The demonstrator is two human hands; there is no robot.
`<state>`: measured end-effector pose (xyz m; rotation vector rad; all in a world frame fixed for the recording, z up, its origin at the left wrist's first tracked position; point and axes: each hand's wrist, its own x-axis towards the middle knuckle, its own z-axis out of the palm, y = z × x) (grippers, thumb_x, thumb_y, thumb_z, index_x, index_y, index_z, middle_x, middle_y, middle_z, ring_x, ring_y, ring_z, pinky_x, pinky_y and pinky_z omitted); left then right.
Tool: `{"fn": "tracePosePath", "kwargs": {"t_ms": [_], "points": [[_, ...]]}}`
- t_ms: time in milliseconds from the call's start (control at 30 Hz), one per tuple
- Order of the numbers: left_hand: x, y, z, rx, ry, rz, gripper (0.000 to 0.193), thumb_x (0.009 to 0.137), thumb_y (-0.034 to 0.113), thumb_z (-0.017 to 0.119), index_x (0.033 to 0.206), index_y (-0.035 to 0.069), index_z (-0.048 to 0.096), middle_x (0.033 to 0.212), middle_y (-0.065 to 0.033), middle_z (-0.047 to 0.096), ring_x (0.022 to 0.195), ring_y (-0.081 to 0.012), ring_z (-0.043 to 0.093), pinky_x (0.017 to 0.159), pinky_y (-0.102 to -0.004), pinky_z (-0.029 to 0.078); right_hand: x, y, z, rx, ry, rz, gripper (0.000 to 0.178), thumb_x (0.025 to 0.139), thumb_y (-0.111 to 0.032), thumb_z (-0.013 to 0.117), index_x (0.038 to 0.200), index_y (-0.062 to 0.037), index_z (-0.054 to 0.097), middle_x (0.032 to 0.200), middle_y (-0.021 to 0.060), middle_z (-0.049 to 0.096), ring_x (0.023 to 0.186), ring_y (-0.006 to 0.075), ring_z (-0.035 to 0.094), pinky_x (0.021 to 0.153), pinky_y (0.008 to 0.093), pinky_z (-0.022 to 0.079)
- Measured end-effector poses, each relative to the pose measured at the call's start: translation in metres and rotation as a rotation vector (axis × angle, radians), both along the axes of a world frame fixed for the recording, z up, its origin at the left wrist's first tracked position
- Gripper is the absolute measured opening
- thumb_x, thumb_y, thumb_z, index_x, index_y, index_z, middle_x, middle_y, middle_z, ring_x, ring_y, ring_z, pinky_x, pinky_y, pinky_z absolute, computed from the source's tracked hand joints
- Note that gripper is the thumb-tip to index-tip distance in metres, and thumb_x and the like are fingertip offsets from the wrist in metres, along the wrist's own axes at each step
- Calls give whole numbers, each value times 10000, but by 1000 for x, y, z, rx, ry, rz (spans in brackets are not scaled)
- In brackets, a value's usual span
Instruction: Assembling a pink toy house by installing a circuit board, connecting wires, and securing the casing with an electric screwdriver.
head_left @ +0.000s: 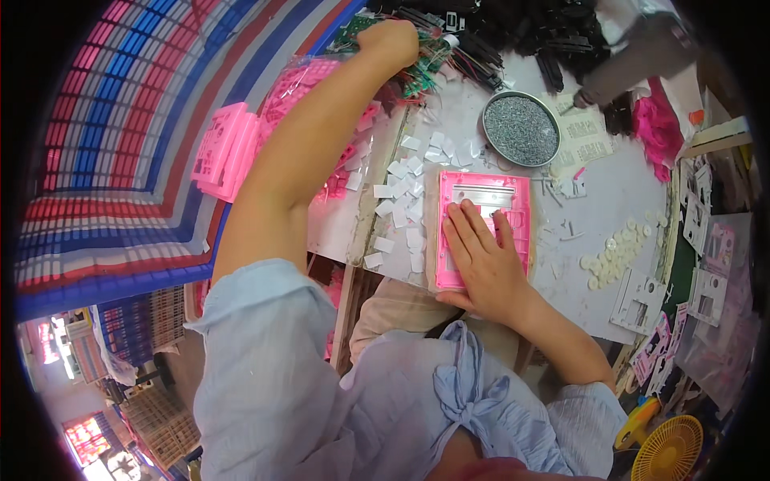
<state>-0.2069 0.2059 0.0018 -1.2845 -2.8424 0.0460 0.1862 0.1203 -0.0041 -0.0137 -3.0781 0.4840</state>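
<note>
The right hand point(491, 268) lies flat, fingers slightly parted, on one pink case point(517, 240) on the table point(565, 276), gripping nothing; the left hand point(391, 45) curls at several green boards point(427, 74), its hold unclear. One bowl point(521, 165) stands beyond the case.

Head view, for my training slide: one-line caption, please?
Right hand rests on pink casing; left hand among green circuit boards.

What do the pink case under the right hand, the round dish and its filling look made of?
Pink case: likely moulded plastic, slightly glossy, judging by its even colour and thin ribbed walls.
Round dish: possibly metal, with a pale, smooth rim; plastic isn't ruled out.
Grey filling: probably metal, as the tiny pieces glint; too small to be sure.
</note>
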Motion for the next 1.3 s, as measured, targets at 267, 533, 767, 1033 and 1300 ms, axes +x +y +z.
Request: {"fn": "tracePosePath", "kwargs": {"t_ms": [267, 533, 767, 1033, 1300], "points": [[-7, -87, 51, 1329, -1015, -51, 138, 904, 70, 703, 1021, 6, 670, 936, -51, 727, 780, -154, 670, 606, -303, 521, -6, 25, 16, -358, 366, 6, 657, 806, -348, 772, 1350, -37, 573, 1404, 210, 525, 1312, 394, 473, 1046, 508, 424], [99, -122, 90, 989, -178, -513, 241, 825, -44, 663, 1047, 34, 612, 889, -64, 626, 760, -196, 604, 674, -300, 471, -21, 54, 40, -1227, 384, -123, 377, 948, -268, 670, 1233, -24, 636, 1071, 102, 691, 921, 197, 640, 781, 334, 514], [181, -158, 64, 930, -97, -627, 436, 655, -160, 636, 1023, 70, 597, 1038, -144, 541, 985, -354, 545, 801, -412, 483, -59, 42, 61, -1771, 432, -417, 306, 983, -281, 638, 1075, 10, 637, 868, 55, 649, 694, 106, 600, 602, 266, 477], [210, -211, 51, 1189, -1898, 33, 496, 864, 144, 738, 1295, 71, 502, 1259, -118, 510, 1060, -202, 566, 583, -257, 482, -37, 60, 57, -1520, 293, -336, 185, 970, -157, 668, 1002, 25, 678, 750, 22, 653, 601, 86, 593, 553, 236, 476], [216, -221, 13, 995, -1953, 21, 224, 1010, 241, 626, 1112, 45, 659, 901, -70, 673, 779, -143, 626, 596, -272, 480, -14, 48, 40, -1420, 487, -440, 269, 1017, -215, 613, 1144, 8, 694, 962, 54, 695, 796, 101, 651, 623, 239, 536]]}}
